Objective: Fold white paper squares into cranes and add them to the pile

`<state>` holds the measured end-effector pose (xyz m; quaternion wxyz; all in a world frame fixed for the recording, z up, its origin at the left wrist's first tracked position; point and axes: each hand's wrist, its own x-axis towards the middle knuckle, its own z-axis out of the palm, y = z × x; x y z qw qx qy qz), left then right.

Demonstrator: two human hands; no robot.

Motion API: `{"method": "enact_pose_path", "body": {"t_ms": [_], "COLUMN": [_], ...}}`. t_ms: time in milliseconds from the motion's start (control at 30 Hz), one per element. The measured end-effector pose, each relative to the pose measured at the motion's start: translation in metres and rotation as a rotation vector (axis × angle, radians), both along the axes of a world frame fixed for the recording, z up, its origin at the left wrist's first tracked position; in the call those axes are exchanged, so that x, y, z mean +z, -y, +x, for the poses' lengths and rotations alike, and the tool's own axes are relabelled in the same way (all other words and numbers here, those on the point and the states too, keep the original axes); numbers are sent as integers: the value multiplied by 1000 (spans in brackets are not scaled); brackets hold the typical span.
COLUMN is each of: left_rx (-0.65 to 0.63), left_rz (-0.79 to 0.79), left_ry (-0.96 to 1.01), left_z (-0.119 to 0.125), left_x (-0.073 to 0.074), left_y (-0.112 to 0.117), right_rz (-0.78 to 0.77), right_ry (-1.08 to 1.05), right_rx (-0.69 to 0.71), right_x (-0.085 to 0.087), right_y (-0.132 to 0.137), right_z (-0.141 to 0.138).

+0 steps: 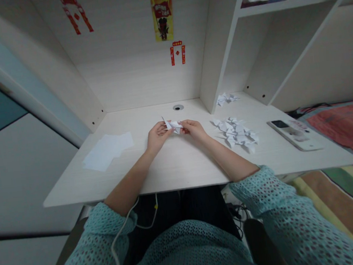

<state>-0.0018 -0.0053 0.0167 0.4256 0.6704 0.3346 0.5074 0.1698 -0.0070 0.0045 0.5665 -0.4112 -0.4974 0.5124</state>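
Note:
Both hands meet over the middle of the desk around a small folded white paper figure (pixel 173 126), which has pointed tips like an origami crane. My left hand (pixel 158 136) pinches its left side, fingers behind and thumb in front. On the other side, my right hand (pixel 194 129) grips the right end between thumb and fingers. A pile of similar folded paper figures (pixel 237 133) lies to the right of my right hand. To the left rest some flat white paper sheets (pixel 108 150), overlapping each other.
The white desk (pixel 180 169) has a cable hole (pixel 178 107) at the back. More folded paper (pixel 227 99) sits beside the upright divider (pixel 219 53). A white phone-shaped case (pixel 295 134) lies at the right. A white cable (pixel 120 229) hangs across my left sleeve.

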Motion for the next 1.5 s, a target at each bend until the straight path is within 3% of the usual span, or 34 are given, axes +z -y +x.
{"method": "enact_pose_path", "body": {"t_ms": [267, 567, 800, 1033, 1233, 1500], "left_rx": [-16, 54, -50, -130, -188, -230], "left_rz": [-52, -160, -128, -247, -361, -451], "left_ry": [24, 110, 75, 34, 117, 178], "left_z": [1, 0, 2, 5, 5, 6], "left_x": [-2, -2, -1, -3, -7, -4], "left_y": [0, -5, -2, 2, 1, 3], "right_rz": [-106, 16, 242, 571, 735, 740], "right_ry": [-197, -112, 140, 634, 888, 915], "right_rx": [9, 106, -75, -420, -392, -362], "right_x": [6, 3, -4, 3, 1, -1], "right_y": [3, 4, 4, 16, 21, 21], "right_z": [0, 0, -5, -5, -5, -5]}}
